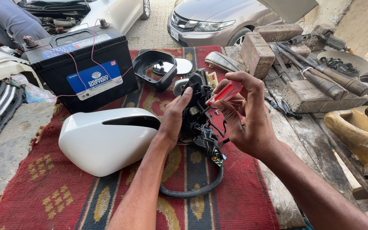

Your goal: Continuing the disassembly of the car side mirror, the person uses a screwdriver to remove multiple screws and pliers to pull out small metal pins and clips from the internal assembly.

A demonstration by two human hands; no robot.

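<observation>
Far left: car battery (81,64) with thin pink wires on the desk (9,140), at the rug's (56,196) back edge. In front of it, white side-mirror cover (107,140) lying on the rug. Behind centre: empty black mirror frame (154,68).

Left hand (173,117) grip closed around the black mirror motor assembly (196,110), holding it upright over the rug. Its corrugated cable (192,189) loops down onto the rug.

Right hand (245,115) grip closed on a red-handled screwdriver (225,93), tip end at the assembly.

Right: bricks (256,51), wooden-handled hammers (324,79), grey car (218,19) behind.
</observation>
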